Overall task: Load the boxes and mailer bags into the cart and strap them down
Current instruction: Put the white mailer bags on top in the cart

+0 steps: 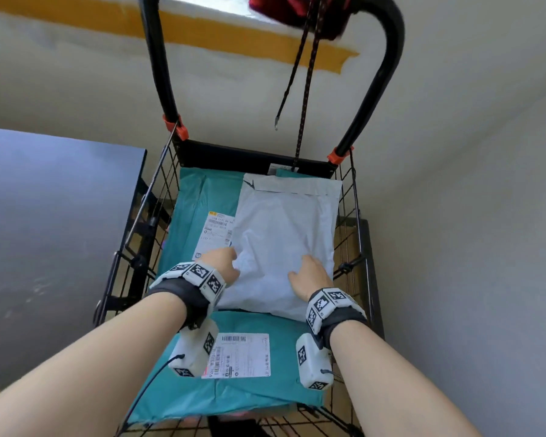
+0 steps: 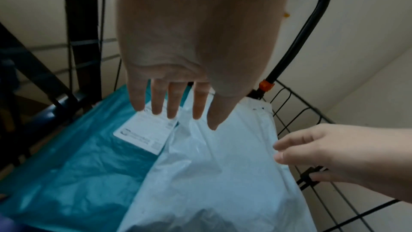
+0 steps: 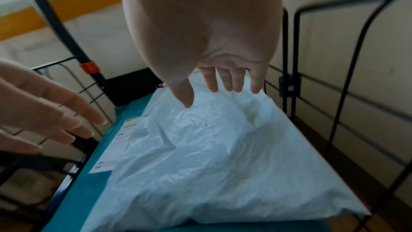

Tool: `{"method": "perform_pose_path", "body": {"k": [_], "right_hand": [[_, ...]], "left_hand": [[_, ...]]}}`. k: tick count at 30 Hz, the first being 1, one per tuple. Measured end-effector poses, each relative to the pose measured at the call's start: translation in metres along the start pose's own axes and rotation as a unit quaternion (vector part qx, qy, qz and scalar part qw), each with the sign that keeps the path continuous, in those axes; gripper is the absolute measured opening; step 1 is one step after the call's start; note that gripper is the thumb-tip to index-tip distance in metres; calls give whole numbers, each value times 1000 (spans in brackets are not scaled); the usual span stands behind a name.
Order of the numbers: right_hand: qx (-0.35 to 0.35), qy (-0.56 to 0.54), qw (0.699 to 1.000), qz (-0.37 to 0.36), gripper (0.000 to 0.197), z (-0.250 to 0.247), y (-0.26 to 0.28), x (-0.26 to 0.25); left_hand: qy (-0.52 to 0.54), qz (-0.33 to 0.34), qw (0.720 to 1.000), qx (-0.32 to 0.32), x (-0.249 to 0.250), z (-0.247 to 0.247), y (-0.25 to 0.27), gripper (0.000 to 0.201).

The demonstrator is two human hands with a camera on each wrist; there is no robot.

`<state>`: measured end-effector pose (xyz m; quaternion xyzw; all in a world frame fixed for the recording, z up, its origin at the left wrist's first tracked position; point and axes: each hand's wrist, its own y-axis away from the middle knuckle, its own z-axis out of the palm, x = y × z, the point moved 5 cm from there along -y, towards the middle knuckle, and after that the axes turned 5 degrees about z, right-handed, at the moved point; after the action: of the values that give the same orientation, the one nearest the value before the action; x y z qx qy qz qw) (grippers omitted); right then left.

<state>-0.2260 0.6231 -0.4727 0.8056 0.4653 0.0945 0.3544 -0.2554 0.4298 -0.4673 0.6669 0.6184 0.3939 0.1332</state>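
Observation:
A white mailer bag (image 1: 278, 244) (image 2: 211, 174) (image 3: 200, 156) lies on top of teal mailer bags (image 1: 234, 395) (image 2: 67, 165) inside the black wire cart (image 1: 356, 234). My left hand (image 1: 223, 263) (image 2: 176, 112) hovers with straight fingers over the white bag's left edge. Over the bag's right part, my right hand (image 1: 309, 274) (image 3: 220, 91) is spread flat, fingers straight. Neither hand holds anything. A dark bungee cord with a metal hook (image 1: 276, 123) hangs from the cart's handle (image 1: 388, 58).
A dark table (image 1: 44, 216) stands to the left of the cart. A pale wall is behind and to the right. White shipping labels (image 1: 237, 354) sit on the teal bags. Red fabric (image 1: 284, 7) hangs at the handle's top.

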Motion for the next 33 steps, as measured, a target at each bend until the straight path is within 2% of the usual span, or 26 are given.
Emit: {"method": "perform_pose_path", "body": {"k": [4, 9, 12, 15, 19, 24, 30, 33], "right_hand": [[17, 34, 999, -20, 43, -1, 58, -26], [53, 32, 997, -51, 38, 9, 130, -72], [79, 49, 992, -87, 18, 24, 191, -117], [94, 67, 987, -112, 23, 46, 245, -166], [98, 95, 977, -165, 30, 80, 302, -238], [89, 130, 959, -235, 34, 126, 347, -330], [62, 167, 937, -301, 33, 183, 375, -438], [48, 185, 926, -325, 32, 206, 377, -492]], "left_hand": [[20, 34, 999, 37, -20, -25, 52, 39], [12, 54, 992, 109, -69, -53, 125, 37], [-14, 74, 985, 155, -115, -70, 187, 36], [-28, 73, 982, 173, -169, -82, 244, 33], [-26, 34, 979, 198, -252, -107, 309, 37], [-16, -35, 969, 243, -355, -141, 368, 38], [21, -125, 961, 247, -470, -164, 404, 35], [40, -148, 957, 245, -523, -180, 405, 36]]}}
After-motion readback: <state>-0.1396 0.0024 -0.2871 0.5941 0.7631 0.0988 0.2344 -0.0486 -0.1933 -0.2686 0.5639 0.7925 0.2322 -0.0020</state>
